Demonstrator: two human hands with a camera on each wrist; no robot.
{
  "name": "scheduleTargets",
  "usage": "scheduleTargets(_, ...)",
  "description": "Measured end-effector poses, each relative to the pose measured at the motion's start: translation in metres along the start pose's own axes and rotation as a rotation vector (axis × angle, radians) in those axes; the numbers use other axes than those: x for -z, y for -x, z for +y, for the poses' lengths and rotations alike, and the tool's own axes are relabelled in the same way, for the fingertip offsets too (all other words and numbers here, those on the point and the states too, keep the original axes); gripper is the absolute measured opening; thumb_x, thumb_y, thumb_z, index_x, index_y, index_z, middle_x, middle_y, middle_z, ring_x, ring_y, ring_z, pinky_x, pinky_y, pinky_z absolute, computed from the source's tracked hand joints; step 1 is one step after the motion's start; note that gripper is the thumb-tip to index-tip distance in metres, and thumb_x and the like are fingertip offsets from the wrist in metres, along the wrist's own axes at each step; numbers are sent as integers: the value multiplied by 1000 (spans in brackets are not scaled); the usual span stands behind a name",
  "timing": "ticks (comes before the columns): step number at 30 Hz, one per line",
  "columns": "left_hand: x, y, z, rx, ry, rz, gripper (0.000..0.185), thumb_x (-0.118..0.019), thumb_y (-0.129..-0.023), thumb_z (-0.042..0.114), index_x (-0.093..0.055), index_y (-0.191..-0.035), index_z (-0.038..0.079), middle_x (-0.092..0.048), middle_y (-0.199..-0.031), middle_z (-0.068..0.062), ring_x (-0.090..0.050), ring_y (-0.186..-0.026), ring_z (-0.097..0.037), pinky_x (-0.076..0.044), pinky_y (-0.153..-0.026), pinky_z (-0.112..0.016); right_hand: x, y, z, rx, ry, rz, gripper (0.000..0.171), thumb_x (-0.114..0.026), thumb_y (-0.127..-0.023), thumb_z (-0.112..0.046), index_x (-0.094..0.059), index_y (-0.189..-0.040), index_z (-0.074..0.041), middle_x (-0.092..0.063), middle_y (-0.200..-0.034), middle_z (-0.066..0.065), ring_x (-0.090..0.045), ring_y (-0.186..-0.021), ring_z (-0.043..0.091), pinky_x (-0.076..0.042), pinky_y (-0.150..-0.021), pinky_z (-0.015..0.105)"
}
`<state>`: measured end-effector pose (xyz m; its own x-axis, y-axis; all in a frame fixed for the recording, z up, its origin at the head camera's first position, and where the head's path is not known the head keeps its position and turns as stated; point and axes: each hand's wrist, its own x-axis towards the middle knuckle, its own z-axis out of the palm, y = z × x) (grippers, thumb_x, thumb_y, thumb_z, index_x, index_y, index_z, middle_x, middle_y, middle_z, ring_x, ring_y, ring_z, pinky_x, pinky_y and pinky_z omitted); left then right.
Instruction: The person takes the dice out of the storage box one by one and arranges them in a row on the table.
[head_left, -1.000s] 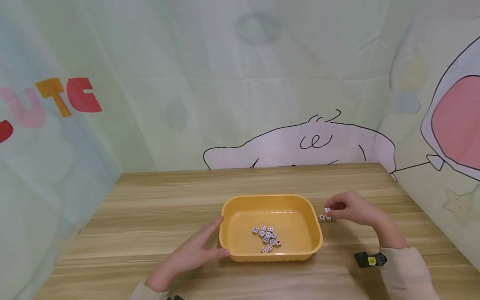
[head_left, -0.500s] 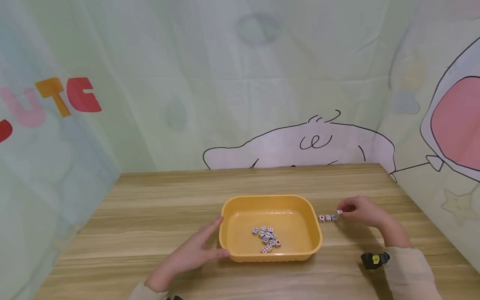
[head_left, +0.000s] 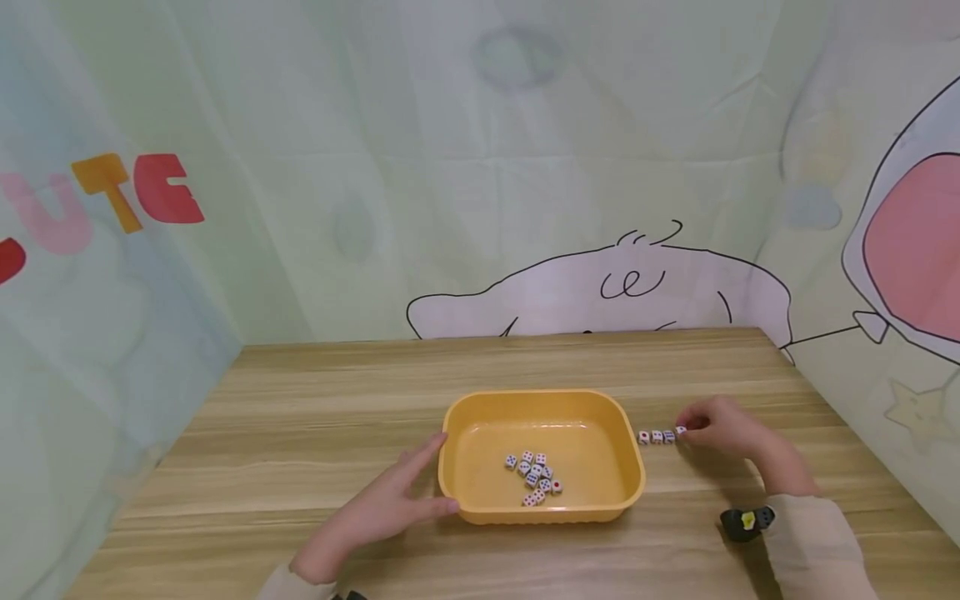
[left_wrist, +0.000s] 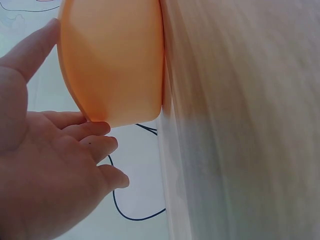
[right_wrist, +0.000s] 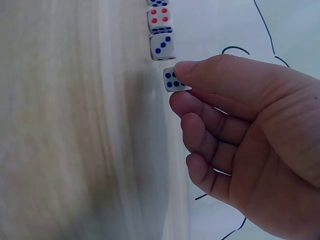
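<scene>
Between thumb and forefinger, my right hand [head_left: 723, 429] pinches a white die [right_wrist: 174, 80] with blue pips, close over the table at the right end of a short row of dice [head_left: 657, 437]. In the right wrist view a small gap parts it from the nearest die [right_wrist: 163, 47] of that row. My left hand [head_left: 382, 504] rests against the left end of a yellow-orange plastic tray [head_left: 633, 492], its fingers spread and fairly straight along the rim. Several loose dice [head_left: 536, 471] lie clustered on the tray's floor, showing red and blue pips.
The wood-grain table [head_left: 322, 392] runs back to a printed cloth backdrop [head_left: 360, 167]. The row of dice begins close beside the tray's right wall. A black wrist strap piece [head_left: 742, 523] sticks out from the right sleeve [head_left: 813, 537].
My right hand has carried the die rightward from above the row to its right end, then lowered it slightly. The left hand and the tray have stayed in place.
</scene>
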<state>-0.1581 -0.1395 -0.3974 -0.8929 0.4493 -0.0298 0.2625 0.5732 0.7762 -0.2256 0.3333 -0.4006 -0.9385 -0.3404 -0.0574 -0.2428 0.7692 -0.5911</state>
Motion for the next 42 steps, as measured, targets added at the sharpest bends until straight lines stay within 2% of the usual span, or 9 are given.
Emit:
scheduleTargets(9,0,0,0,15,2,-4,91,-74,-83,41,-25,-153,9,-22,-158,-16,-11,-143,-47,-6,-113,-64,-6,-1,2,8,-4,-3,10,-71,-81,-5,-69,-86,3,-66,-77,2,-51,-67,9,-45,-57,22)
scheduleTargets(13,0,0,0,14,-6,-5,91,-74,-83,41,-25,-153,9,-22,-158,-15,-12,-143,-46,-7,-114,-63,-3,0,-1,-46,6,-13,14,-69,-84,-7,-69,-92,4,-67,-82,4,-54,-72,13,-47,-61,25)
scheduleTargets(16,0,0,0,6,-16,-3,91,-73,-83,41,-25,-153,9,-22,-157,-16,-14,-143,-45,-6,-115,-61,3,0,-8,-66,36,23,21,-68,-87,-10,-69,-100,6,-68,-87,7,-56,-77,15,-50,-65,28)
scheduleTargets(20,0,-1,0,2,-16,-2,91,-74,-83,41,-26,-153,8,-23,-157,-17,-14,-143,-45,-6,-115,-60,12,-1,-28,0,64,110,27,-69,-88,-13,-68,-106,7,-69,-91,9,-59,-81,17,-54,-67,28)
scheduleTargets(24,1,0,-1,-2,-14,-3,91,-74,-83,41,-26,-153,7,-23,-157,-17,-14,-144,-45,-6,-116,-59,15,-3,-54,62,54,144,29,-70,-88,-16,-68,-110,4,-69,-92,5,-59,-82,16,-54,-68,23)
scheduleTargets(31,-1,0,-2,-8,-10,-5,91,-74,-83,41,-26,-153,7,-23,-157,-17,-13,-143,-45,-6,-115,-61,-1,-10,-91,160,4,52,26,-70,-88,-17,-70,-108,0,-67,-89,-1,-58,-79,14,-54,-65,23)
scheduleTargets(36,-1,0,0,6,-2,-1,91,-74,-83,40,-26,-153,8,-23,-157,-17,-11,-143,-46,-6,-114,-62,-20,-17,-105,260,-27,-44,21,-71,-88,-15,-70,-103,-1,-67,-87,-3,-57,-78,11,-54,-66,23)
scheduleTargets(42,0,0,0,15,-14,-2,91,-74,-82,41,-26,-153,8,-22,-157,-16,-12,-143,-46,-6,-115,-60,-43,-26,-115,312,-3,-130,15,-70,-88,-14,-72,-99,-4,-65,-86,-7,-56,-78,7,-53,-72,23)
